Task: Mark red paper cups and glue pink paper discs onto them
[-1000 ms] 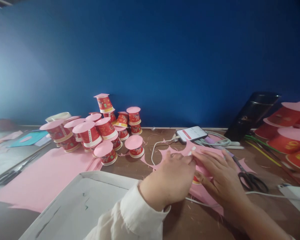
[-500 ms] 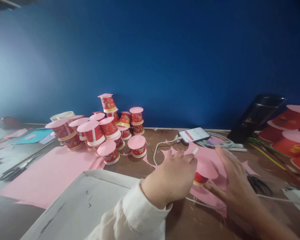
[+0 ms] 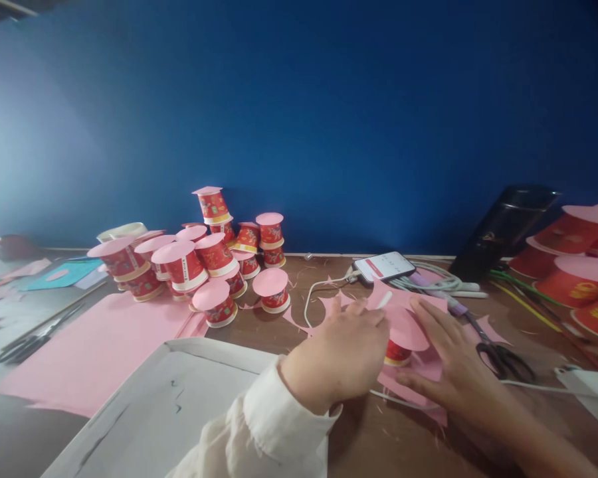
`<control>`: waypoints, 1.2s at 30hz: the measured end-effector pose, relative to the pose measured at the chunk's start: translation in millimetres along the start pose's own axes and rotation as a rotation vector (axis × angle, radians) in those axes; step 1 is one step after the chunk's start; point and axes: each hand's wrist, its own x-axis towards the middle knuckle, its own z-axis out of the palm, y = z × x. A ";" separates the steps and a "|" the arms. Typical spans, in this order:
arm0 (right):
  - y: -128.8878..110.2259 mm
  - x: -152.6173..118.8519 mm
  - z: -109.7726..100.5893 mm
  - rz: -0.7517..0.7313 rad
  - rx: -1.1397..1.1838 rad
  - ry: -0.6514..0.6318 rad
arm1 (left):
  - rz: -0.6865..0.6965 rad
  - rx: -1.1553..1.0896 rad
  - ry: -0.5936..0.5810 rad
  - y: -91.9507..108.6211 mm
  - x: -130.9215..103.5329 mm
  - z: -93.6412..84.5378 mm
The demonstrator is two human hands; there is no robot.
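Observation:
A red paper cup [image 3: 397,354] stands upside down with a pink paper disc [image 3: 409,328] on its top. My left hand [image 3: 346,348], in a white sleeve, curls at the cup's left side; its fingertips are partly hidden. Just beyond those fingers shows a white stick [image 3: 385,299]; I cannot tell whether it is held. Beside the disc's right edge, my right hand [image 3: 453,362] is open, with thumb and fingers spread. Pink paper scraps [image 3: 431,364] lie under the cup.
Several disc-topped red cups [image 3: 179,262] are stacked left. Pink sheets [image 3: 74,345] and a white board [image 3: 199,378] lie nearer. A phone [image 3: 383,267], white cable [image 3: 309,302], scissors [image 3: 503,358], black bottle [image 3: 503,229] and larger red cups [image 3: 573,232] are around the right.
My right hand has shifted left, its fingers now closer to the disc's edge, and its thumb has moved slightly down and left. More of the scissors shows. My left hand stays about in place.

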 end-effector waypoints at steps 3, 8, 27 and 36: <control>-1.2 0.9 -2.6 0.003 0.014 -0.015 | -0.008 -0.008 -0.018 0.8 0.6 -1.2; 1.6 2.4 -0.7 -0.013 0.024 -0.005 | -0.023 -0.024 -0.053 1.4 1.8 -1.3; -3.3 3.3 0.6 0.071 0.026 0.087 | -0.012 -0.043 -0.008 -1.3 1.3 3.4; -9.8 22.7 11.2 0.094 0.034 0.136 | -0.039 -0.042 -0.035 1.2 0.3 -0.1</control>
